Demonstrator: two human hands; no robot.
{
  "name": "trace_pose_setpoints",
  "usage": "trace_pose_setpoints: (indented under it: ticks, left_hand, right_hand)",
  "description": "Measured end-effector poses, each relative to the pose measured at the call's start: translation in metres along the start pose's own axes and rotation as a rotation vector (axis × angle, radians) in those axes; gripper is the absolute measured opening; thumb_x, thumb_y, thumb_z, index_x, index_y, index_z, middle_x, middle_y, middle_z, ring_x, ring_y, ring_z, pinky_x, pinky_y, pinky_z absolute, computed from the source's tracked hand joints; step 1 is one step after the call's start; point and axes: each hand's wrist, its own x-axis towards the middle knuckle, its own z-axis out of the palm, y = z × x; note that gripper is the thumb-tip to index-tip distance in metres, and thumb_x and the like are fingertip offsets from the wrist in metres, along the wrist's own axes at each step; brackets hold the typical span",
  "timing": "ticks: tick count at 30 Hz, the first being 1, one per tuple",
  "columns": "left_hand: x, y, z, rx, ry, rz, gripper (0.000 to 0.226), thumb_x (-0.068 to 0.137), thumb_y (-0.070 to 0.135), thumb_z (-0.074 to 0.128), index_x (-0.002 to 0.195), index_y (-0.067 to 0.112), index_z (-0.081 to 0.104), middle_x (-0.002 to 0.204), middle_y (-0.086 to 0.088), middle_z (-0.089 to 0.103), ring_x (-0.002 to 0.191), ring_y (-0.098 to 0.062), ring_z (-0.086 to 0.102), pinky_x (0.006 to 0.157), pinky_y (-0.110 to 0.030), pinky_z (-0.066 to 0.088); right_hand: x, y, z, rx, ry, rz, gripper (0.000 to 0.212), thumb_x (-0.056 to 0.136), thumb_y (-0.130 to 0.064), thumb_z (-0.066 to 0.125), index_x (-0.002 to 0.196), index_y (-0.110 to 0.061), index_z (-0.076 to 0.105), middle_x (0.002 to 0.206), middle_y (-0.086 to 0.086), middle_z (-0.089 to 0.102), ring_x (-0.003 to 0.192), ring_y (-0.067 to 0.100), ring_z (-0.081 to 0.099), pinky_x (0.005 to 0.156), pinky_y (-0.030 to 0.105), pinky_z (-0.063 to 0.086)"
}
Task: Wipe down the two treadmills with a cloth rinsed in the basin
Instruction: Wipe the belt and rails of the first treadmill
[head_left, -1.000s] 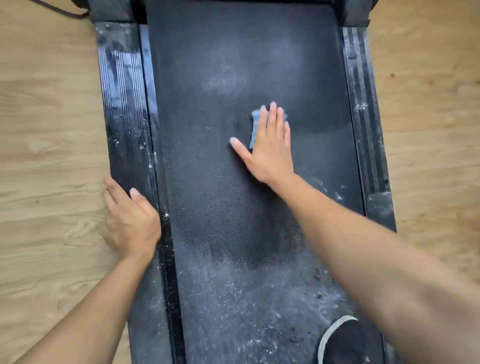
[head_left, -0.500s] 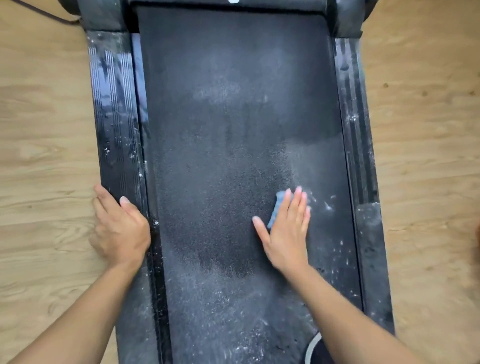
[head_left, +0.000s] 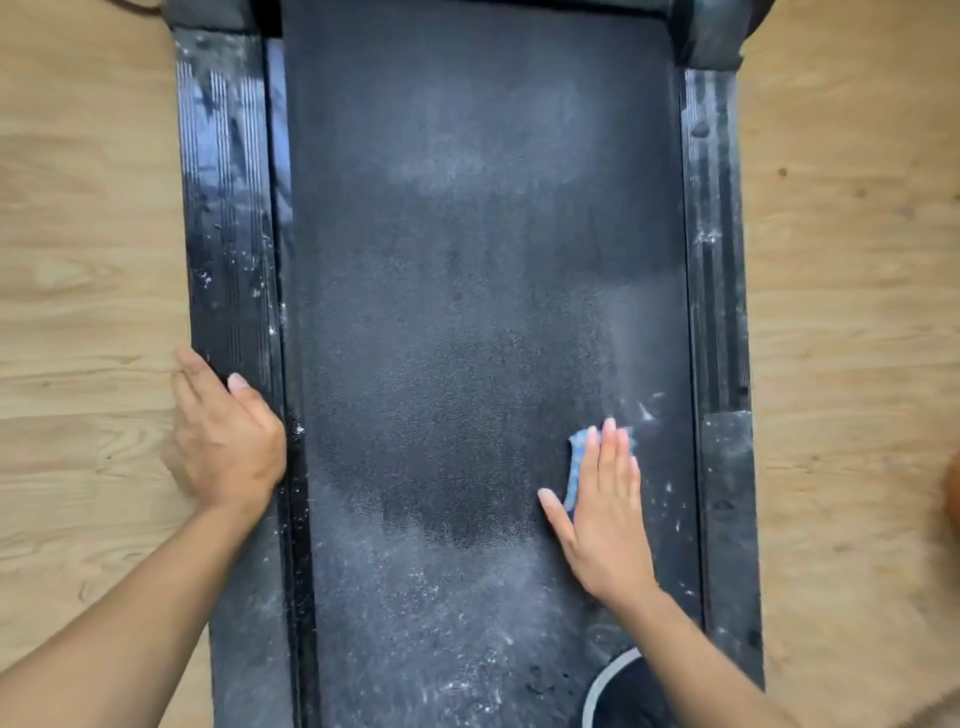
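Note:
A black treadmill belt (head_left: 467, 260) runs up the middle of the view, dusty white in patches and darker where wet. My right hand (head_left: 605, 512) lies flat with straight fingers on a blue cloth (head_left: 575, 457), pressing it onto the belt's right side near the lower half. Only the cloth's left edge shows beside my fingers. My left hand (head_left: 223, 436) rests on the treadmill's left side rail (head_left: 223, 208), fingers draped over its outer edge.
The right side rail (head_left: 719, 312) carries white specks. A dark round basin (head_left: 618, 691) with a pale rim sits at the bottom edge under my right forearm. Light wooden floor (head_left: 78, 260) lies on both sides. An orange object (head_left: 953, 493) peeks in at the right edge.
My right hand has slid the cloth from the belt's upper middle down and to the right. My left hand has stayed on the left rail.

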Motion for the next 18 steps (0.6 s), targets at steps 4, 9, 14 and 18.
trace_pose_setpoints:
  ticks: [4, 9, 14, 18]
  left_hand:
    - [0.003, 0.0, 0.002, -0.007, 0.023, 0.014, 0.057, 0.109, 0.029, 0.035, 0.159, 0.004, 0.022, 0.133, -0.029, 0.046, 0.1, -0.057, 0.057, 0.075, -0.064, 0.042]
    - [0.003, -0.004, 0.006, 0.018, 0.027, 0.02, 0.059, 0.109, 0.031, 0.033, 0.159, 0.003, 0.021, 0.135, -0.028, 0.046, 0.099, -0.057, 0.057, 0.075, -0.064, 0.043]
    - [0.002, -0.003, 0.006, 0.024, 0.03, 0.022, 0.058, 0.109, 0.031, 0.033, 0.159, 0.003, 0.021, 0.133, -0.029, 0.046, 0.097, -0.058, 0.057, 0.074, -0.065, 0.042]
    - [0.001, -0.001, 0.003, 0.015, 0.025, 0.007, 0.059, 0.109, 0.03, 0.033, 0.16, 0.004, 0.019, 0.131, -0.03, 0.045, 0.099, -0.058, 0.056, 0.075, -0.066, 0.042]
  right_hand:
    - [0.106, -0.024, -0.036, -0.011, 0.129, 0.035, 0.099, 0.101, -0.075, 0.026, 0.166, -0.007, -0.003, 0.174, 0.014, -0.015, 0.16, 0.027, -0.018, 0.13, 0.054, 0.002]
    - [0.249, -0.035, -0.114, -0.065, 0.195, -0.072, 0.101, 0.1, -0.077, 0.026, 0.166, -0.007, -0.002, 0.174, 0.016, -0.009, 0.161, 0.03, -0.011, 0.13, 0.053, -0.001]
    - [0.138, 0.003, -0.059, -0.023, 0.205, -0.015, 0.091, 0.105, -0.067, 0.032, 0.167, -0.009, -0.002, 0.175, 0.01, -0.012, 0.161, 0.025, -0.016, 0.131, 0.052, 0.003]
    - [0.016, 0.038, -0.01, -0.035, 0.057, 0.054, 0.092, 0.105, -0.063, 0.036, 0.166, -0.009, -0.006, 0.173, 0.008, -0.021, 0.16, 0.024, -0.021, 0.131, 0.053, 0.004]
